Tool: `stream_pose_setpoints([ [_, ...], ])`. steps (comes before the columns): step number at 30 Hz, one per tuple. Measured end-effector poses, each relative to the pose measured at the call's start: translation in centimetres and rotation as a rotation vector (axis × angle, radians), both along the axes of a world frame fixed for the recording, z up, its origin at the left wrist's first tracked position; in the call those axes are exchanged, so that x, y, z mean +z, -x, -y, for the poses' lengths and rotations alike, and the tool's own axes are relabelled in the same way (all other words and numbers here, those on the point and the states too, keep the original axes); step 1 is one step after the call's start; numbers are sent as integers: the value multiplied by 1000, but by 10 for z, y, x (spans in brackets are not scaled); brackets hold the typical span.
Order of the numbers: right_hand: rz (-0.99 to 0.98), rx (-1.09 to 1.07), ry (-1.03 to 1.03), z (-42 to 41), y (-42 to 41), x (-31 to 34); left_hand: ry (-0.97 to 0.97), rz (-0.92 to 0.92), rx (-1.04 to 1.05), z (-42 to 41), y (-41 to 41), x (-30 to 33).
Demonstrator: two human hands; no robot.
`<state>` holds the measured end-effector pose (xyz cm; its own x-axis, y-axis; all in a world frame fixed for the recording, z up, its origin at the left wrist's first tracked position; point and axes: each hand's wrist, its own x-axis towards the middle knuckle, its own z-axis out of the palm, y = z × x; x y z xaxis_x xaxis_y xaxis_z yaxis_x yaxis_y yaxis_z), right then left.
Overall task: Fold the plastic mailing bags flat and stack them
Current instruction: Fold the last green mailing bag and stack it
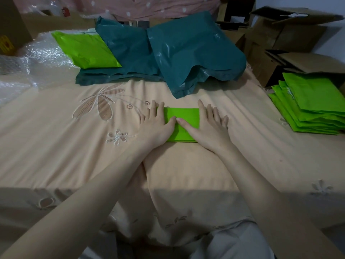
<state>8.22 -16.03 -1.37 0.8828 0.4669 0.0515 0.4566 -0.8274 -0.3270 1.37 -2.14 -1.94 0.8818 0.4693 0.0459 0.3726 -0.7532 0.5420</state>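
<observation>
Green folded bag (182,124) lies pressed flat between and beneath left hand (158,124) and right hand (209,126), fingers straight.

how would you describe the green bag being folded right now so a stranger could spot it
On the peach embroidered bedspread, look near the middle, in front of the dark teal bags. A small folded green bag lies flat there. Unlike the green stack at the right, it is alone and pressed under both hands.
</observation>
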Motion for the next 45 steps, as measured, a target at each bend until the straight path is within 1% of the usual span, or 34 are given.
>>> stream_pose_setpoints([
  [2,-39,4,-135,1,-2,1,64,-6,1,-2,-1,3],
  [4,-29,-8,-325,5,-7,3,193,74,-3,-4,0,8],
  [6,99,-14,-392,12,-7,5,281,208,-26,-9,6,13],
  [7,174,1,-391,15,-4,7,261,260,-41,-11,12,15],
  [9,259,67,-349,17,9,10,131,325,-69,-16,28,16],
  [12,320,182,-177,13,41,14,-93,339,-144,-15,56,19],
  [15,334,292,-74,4,72,17,-321,238,-193,-9,82,19],
  [18,305,360,-27,-5,91,14,-442,128,-233,-3,92,15],
  [21,312,366,5,-9,92,9,-464,69,-217,2,85,10],
  [26,285,296,117,-9,69,7,-443,37,-189,6,58,3],
  [30,279,249,157,-12,58,6,-458,26,-166,9,42,1],
  [38,355,180,154,-9,55,3,-500,81,-153,10,44,-1],
  [42,361,171,152,-5,53,2,-511,31,-146,12,45,1],
  [45,401,125,130,1,51,0,-516,9,-139,12,44,1],
])
